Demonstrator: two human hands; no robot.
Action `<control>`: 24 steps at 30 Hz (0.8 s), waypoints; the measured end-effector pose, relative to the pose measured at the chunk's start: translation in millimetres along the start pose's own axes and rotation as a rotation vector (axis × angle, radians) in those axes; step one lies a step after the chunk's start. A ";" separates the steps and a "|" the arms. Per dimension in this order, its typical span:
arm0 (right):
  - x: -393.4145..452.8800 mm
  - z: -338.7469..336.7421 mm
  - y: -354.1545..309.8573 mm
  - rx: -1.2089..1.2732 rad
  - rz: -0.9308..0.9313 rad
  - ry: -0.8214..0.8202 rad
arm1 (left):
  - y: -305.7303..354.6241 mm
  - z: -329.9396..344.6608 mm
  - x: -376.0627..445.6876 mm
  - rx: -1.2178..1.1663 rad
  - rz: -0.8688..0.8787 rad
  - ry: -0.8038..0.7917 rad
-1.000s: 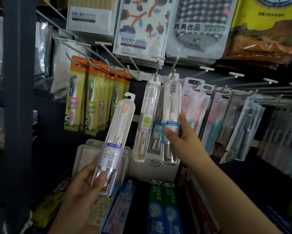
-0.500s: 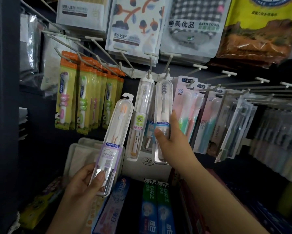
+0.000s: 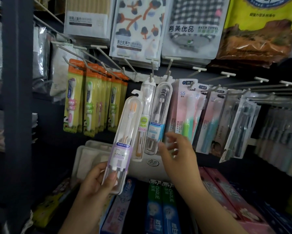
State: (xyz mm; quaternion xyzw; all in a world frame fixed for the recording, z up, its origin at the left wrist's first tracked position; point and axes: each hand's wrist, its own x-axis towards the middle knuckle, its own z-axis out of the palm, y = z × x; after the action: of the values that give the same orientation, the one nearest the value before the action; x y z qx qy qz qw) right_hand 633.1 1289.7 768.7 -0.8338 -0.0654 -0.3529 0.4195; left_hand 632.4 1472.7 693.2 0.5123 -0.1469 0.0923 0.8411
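My left hand (image 3: 98, 181) grips the lower end of a clear toothbrush case with a purple label (image 3: 125, 141), holding it upright and slightly tilted in front of the rack. Behind it, a clear case with a blue label (image 3: 158, 119) hangs on a peg, with a case bearing a green sticker (image 3: 144, 119) to its left. My right hand (image 3: 177, 152) hovers just right of and below the blue-label case, fingers loosely spread and holding nothing.
Yellow children's toothbrush packs (image 3: 89, 102) hang at the left, pastel and grey toothbrush packs (image 3: 209, 119) at the right. Towel packs (image 3: 136, 27) hang above. Toothpaste boxes (image 3: 160, 208) lie below. Metal pegs (image 3: 260, 80) jut out. A dark upright post (image 3: 17, 98) stands at the left.
My right hand has let go of the blue-label case and drawn back a little down and to the right. That case still hangs on its peg. My left hand keeps holding the purple-label case.
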 end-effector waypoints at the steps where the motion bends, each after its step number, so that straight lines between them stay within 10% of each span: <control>1: -4.8 -1.0 -5.7 0.098 0.021 -0.072 | -0.4 4.4 -1.0 0.012 0.007 -0.021; 5: -20.1 3.6 -18.8 0.281 0.052 -0.332 | -5.4 25.8 -6.0 0.070 0.023 -0.120; 24: 30.7 -14.9 -28.7 0.265 0.058 -0.227 | 2.1 2.9 -11.0 0.201 -0.031 0.010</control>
State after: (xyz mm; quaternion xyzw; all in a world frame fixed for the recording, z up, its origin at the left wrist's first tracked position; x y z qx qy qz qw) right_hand 636.4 1291.2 813.2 -0.8072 -0.1341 -0.2327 0.5257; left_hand 621.1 1471.0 692.4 0.5957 -0.1246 0.0961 0.7877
